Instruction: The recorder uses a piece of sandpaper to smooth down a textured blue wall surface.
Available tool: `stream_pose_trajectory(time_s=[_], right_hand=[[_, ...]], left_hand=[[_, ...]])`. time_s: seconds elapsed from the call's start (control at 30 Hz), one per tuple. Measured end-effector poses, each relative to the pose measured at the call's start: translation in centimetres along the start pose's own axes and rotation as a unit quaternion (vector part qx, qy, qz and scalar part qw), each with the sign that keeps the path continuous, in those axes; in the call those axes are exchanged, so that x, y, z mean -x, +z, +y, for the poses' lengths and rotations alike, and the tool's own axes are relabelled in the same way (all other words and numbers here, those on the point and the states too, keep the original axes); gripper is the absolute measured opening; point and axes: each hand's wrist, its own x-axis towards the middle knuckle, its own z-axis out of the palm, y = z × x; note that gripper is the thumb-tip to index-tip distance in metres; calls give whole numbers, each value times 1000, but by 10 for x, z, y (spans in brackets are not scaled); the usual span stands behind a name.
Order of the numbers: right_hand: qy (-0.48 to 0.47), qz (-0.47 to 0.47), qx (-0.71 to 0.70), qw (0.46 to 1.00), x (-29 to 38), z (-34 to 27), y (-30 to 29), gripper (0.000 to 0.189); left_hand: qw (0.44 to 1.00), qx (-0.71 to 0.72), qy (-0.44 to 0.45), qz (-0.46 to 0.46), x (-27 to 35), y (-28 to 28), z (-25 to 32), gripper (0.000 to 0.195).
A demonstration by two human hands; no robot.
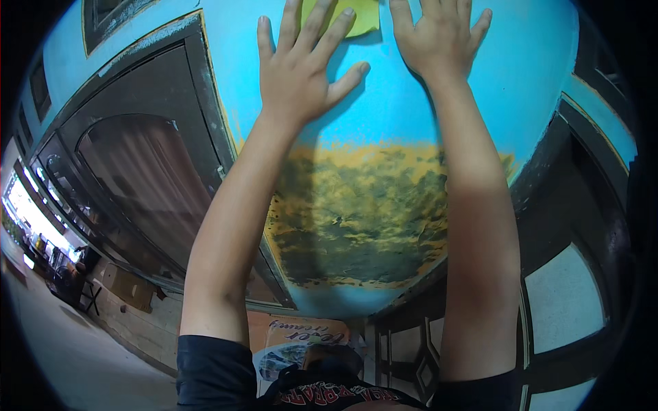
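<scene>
A yellow-green sheet (366, 19), perhaps paper, lies against a bright blue painted wall (380, 103) at the top of the head view. Its upper part is cut off by the frame. My left hand (300, 72) is spread flat with several fingers across the sheet's left side and lower edge, the thumb out to the right over bare wall. To the right of the sheet, my right hand (437, 43) rests palm-in on the wall, fingers apart, some tips out of view. Neither hand grasps anything. Below them the wall has a worn ochre and dark-stained patch (360, 216).
A dark-framed door (190, 103) with a curtained pane (149, 159) stands at left. Dark wooden panelling with pale panels (565, 298) is at right. An orange printed carton (308, 334) sits low by the wall. A brown plastic stool (128, 287) stands at lower left.
</scene>
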Motion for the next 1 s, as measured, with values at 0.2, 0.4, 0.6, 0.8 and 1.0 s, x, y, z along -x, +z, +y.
stream_pose_trajectory(time_s=[0.2,0.4,0.6,0.8,1.0], right_hand=[[-17,21,-9,1000,-2,4,-6,62],[-10,-28,2,1000,-6,1,-9,62],[-55,3,15,998,-6,26,-4,62],[-123,74,-167,976,-3,59,13,62],[-55,-33,-17,998,-5,57,-18,62]], left_hand=[[1000,12,-17,-2,13,-7,12,65],[954,104,99,264,-39,52,-20,73],[999,13,-29,-15,7,-2,35,68],[1000,0,4,-15,-10,0,28,65],[1000,9,25,-2,-46,3,34,67]])
